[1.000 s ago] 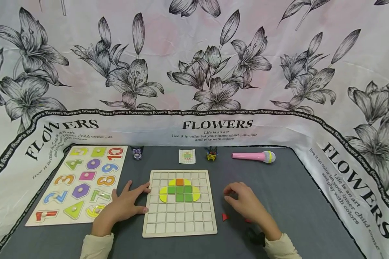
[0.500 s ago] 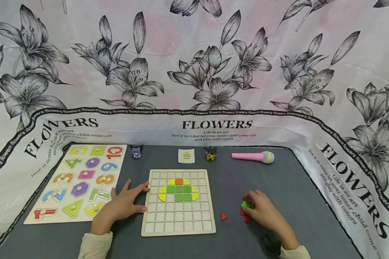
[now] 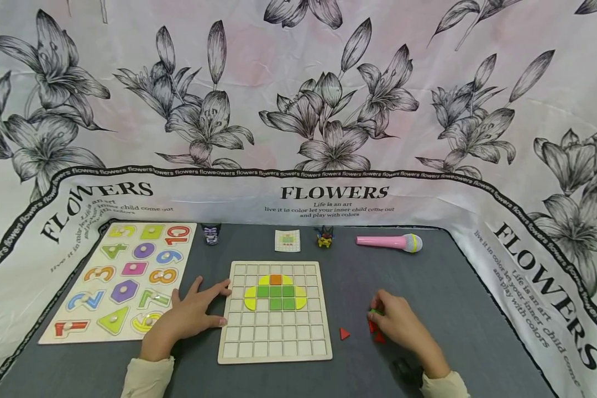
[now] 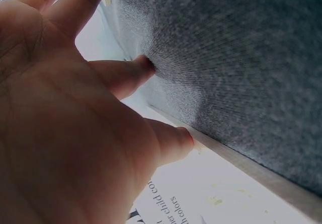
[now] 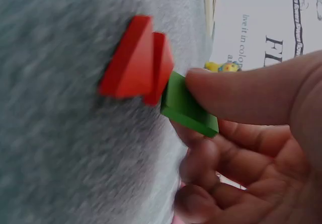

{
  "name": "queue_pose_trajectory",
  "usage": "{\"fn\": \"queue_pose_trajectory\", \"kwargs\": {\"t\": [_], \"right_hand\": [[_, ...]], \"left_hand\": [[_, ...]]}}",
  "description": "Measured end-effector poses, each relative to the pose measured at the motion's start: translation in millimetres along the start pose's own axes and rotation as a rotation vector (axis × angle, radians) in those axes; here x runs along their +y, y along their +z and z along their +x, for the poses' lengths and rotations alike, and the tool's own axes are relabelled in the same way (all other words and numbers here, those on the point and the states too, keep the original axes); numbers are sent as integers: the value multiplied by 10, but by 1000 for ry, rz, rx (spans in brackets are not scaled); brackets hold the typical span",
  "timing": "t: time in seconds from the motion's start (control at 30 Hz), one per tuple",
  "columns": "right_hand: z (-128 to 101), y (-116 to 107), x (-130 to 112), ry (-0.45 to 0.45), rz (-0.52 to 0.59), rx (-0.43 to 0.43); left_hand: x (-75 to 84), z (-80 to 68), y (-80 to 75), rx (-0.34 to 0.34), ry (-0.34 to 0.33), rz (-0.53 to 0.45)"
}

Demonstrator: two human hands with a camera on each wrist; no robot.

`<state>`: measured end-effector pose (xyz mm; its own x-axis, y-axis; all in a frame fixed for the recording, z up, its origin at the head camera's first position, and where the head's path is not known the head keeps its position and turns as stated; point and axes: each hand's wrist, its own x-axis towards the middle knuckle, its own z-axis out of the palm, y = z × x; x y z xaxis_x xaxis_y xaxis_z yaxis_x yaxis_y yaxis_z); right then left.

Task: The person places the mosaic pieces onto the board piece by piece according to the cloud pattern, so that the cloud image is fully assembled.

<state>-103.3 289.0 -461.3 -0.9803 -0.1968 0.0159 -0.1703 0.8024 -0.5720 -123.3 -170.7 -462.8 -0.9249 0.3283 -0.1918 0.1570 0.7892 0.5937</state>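
Note:
In the head view a square wooden grid board (image 3: 276,349) bears several green square tiles (image 3: 276,304), yellow rounded pieces (image 3: 250,298) and an orange square (image 3: 276,279). My left hand (image 3: 191,315) has its fingers spread, with fingertips and thumb at the board's left edge. To the right of the board, my right hand (image 3: 400,323) pinches a green square tile (image 5: 183,103) between thumb and fingers. Just beside that tile, red triangular pieces (image 5: 132,63) lie on the cloth, partly hidden by the hand in the head view. A lone red triangle (image 3: 345,334) lies nearer the board.
A number-and-shape puzzle board (image 3: 124,290) lies at the left. Along the back stand a purple figurine (image 3: 211,234), a small pattern card (image 3: 287,241), a yellow-and-dark figurine (image 3: 324,236) and a pink toy microphone (image 3: 389,242). A dark object (image 3: 407,373) sits by the right wrist.
My right hand has moved right, from beside the board to the loose pieces, and has taken hold of the green square tile. The left hand stays at the board's edge.

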Motion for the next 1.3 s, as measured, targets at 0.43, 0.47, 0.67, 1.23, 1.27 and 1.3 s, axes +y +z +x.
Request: {"fn": "queue_pose_trajectory", "kwargs": {"t": [0.43,0.47,0.67,1.23,1.27,1.3], "right_hand": [[291,201,-357,-155,126,36],[314,225,-387,-168,131,22],[444,378,-577,-204,167,-66],[719,720,-1064,-324,227,-146],[734,742,-1094,-323,229,-152],[749,765,-1121,-325,229,-156]], "left_hand": [[-126,8,45,24,56,-39],[-130,10,48,24,55,-39],[-25,11,18,-5,-2,-15],[5,3,-1,-5,-12,-10],[3,4,-2,-3,-12,-8],[0,4,-1,-3,-11,-8]]}}
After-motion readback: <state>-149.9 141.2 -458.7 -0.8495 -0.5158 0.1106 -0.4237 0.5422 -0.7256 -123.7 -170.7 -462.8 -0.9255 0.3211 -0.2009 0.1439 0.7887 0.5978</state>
